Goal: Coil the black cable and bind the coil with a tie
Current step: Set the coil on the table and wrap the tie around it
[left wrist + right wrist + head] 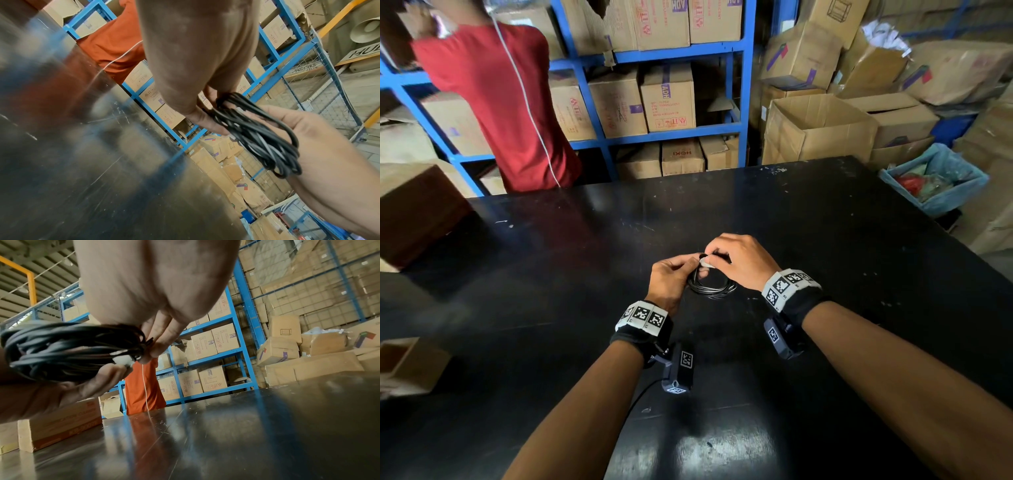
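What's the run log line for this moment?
cable coil: wound, held above table | left hand: grips coil | right hand: pinches tie

A warehouse or stockroom. Blue steel racking runs along the wall, its shelves packed with printed cardboard cartons, and more cartons lie heaped open to the right. A black table stands before it; a person in a red shirt reaches into the racking.

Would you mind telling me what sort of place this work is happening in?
Probably a warehouse or stockroom: blue steel shelving packed with cardboard cartons, more cartons piled loose, and a large black worktable.
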